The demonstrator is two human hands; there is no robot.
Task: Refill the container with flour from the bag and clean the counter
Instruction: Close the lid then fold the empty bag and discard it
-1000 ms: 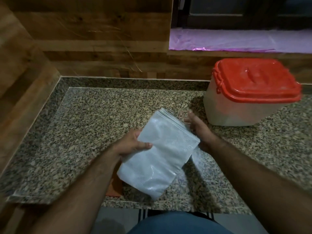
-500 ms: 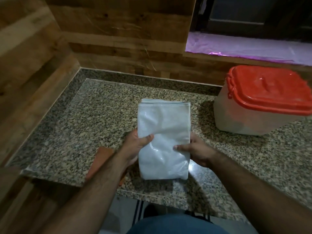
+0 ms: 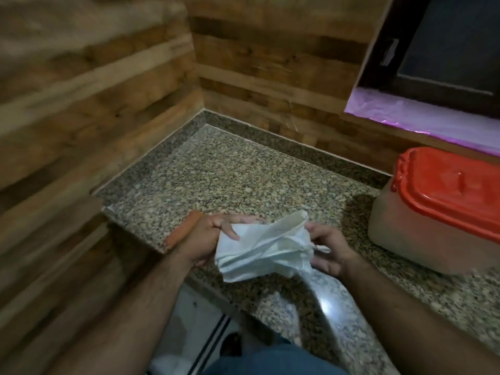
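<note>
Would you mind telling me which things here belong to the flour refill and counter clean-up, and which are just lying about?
Part of the job:
- white bag, crumpled, held by left hand and right hand
- container with red lid shut
- granite counter

Just lying about:
- orange-brown item behind the left hand, on the counter edge
- purple sheet on the window ledge

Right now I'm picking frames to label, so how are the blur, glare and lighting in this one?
Head view: dim, warm light; the left wall is smeared by motion blur; the bag and both hands are soft; glare sits on the counter edge; wide-angle bending shows at the borders.
</note>
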